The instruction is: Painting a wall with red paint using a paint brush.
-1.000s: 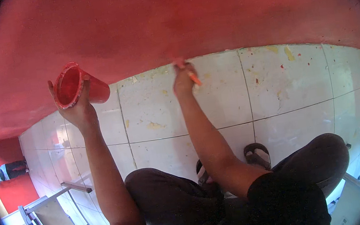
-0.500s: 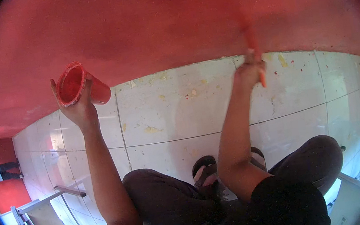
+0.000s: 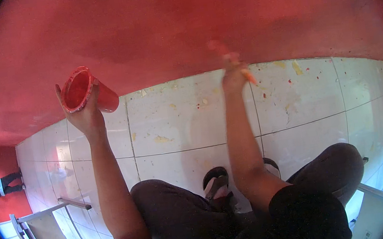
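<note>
left hand point(image 3: 83, 115) holds red cup point(image 3: 85, 91); right hand point(image 3: 234, 76) brushes wall's lower edge.

red cup point(image 3: 85, 91) and paintbrush point(image 3: 232, 61) at the red wall

the cup, a tapered red plastic container smeared with red paint, sits in the upper left of the frame, tilted on its side with its open mouth turned toward the camera and its base pointing right, gripped around its body. the brush, centre top, has an orange handle poking out lower right; its paint-laden head is blurred, against the red wall just above the white tiles.
</note>
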Demonstrator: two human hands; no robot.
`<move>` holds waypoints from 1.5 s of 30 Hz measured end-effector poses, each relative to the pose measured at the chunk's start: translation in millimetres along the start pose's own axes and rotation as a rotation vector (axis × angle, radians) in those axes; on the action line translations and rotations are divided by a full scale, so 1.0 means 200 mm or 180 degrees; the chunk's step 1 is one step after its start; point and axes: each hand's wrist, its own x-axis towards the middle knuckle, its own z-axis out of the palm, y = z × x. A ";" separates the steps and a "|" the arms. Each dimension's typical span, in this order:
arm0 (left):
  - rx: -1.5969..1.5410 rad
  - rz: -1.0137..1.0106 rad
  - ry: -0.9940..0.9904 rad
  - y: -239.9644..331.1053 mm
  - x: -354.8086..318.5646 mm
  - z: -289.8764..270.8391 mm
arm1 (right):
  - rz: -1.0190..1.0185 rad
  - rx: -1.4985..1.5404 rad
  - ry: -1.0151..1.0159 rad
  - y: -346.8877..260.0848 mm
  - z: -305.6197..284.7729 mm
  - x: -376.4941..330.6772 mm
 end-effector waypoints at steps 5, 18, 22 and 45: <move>0.0100 -0.0011 -0.0021 0.03 -0.02 0.05 | -0.1147 -0.0600 0.1042 -0.58 -0.03 0.35; 0.0148 -0.0048 -0.0119 -0.04 -0.04 0.11 | 0.1166 -0.1669 -0.0827 0.33 0.10 -0.33; 0.0062 0.0084 -0.0166 -0.06 -0.02 0.12 | 0.0276 -0.0940 0.0308 0.13 0.05 -0.11; -0.0128 -0.0135 0.0070 -0.07 -0.01 0.10 | -0.1222 -0.3757 -0.2867 -0.05 0.22 -0.20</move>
